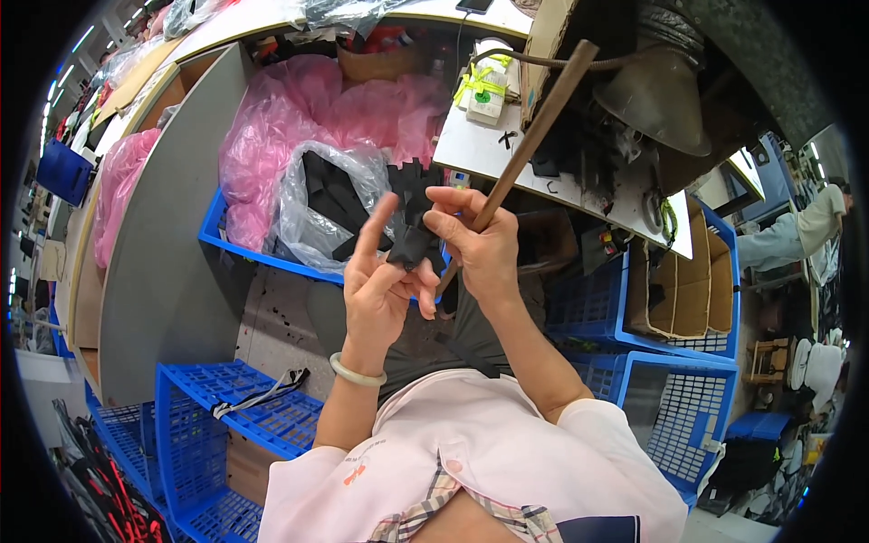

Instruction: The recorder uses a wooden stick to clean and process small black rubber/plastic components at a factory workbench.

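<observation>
My left hand (376, 294), with a pale bangle at its wrist, has its index finger stretched upward. Its thumb and other fingers are closed at the lower end of a black fabric piece that looks like a glove (415, 237). My right hand (484, 244) is curled around a long brown wooden stick (543, 127), which slants up to the right; its lower end shows below the hand near my lap. Thumb and index fingertips of the right hand come close together at the black piece's edge; whether they touch it, I cannot tell.
Ahead, a blue crate (272, 255) holds a clear bag (294, 213) of black pieces and pink plastic bags (272, 127). A white table (579, 195) with a lamp (656, 104) stands at right. Blue crates (679, 398) flank me; a grey panel (172, 235) rises at left.
</observation>
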A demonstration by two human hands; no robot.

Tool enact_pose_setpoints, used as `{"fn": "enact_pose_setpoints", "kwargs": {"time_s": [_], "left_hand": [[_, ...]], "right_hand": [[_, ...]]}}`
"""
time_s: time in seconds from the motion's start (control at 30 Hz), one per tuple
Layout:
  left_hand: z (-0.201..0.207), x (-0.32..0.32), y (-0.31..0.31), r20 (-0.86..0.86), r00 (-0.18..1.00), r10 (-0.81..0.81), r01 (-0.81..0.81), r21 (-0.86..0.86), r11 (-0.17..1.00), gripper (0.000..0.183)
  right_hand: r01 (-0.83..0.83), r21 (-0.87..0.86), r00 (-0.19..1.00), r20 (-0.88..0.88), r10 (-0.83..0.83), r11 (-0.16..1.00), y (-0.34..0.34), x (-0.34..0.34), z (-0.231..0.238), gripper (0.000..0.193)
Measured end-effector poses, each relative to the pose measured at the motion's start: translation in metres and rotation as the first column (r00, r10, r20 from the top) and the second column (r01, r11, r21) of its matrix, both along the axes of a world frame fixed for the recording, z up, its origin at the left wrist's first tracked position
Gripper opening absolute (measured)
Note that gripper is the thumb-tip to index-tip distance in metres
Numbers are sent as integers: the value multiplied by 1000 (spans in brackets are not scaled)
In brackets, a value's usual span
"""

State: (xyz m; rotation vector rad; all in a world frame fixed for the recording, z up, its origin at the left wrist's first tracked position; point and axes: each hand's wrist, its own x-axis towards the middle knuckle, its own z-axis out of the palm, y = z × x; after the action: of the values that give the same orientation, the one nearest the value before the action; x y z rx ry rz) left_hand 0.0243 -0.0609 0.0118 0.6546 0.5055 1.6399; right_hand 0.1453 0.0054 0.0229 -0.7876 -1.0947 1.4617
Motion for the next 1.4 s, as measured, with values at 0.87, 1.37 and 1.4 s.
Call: {"fn": "enact_pose_setpoints", "kwargs": {"time_s": [0.87, 1.37, 1.4], "left_hand": [[-18, 21, -5, -450, 873, 191, -192, 45, 980, 52], [-5, -32, 5, -353, 930, 102, -146, -102, 984, 26], [0, -33, 3, -403, 909, 105, -172, -133, 976, 24]], "right_hand": [[100, 234, 977, 159, -140, 967, -4, 0, -12, 10], [-432, -205, 898, -189, 398, 878, 8, 18, -7, 8], [-480, -198, 877, -68, 476, 855, 7, 19, -7, 7]]}}
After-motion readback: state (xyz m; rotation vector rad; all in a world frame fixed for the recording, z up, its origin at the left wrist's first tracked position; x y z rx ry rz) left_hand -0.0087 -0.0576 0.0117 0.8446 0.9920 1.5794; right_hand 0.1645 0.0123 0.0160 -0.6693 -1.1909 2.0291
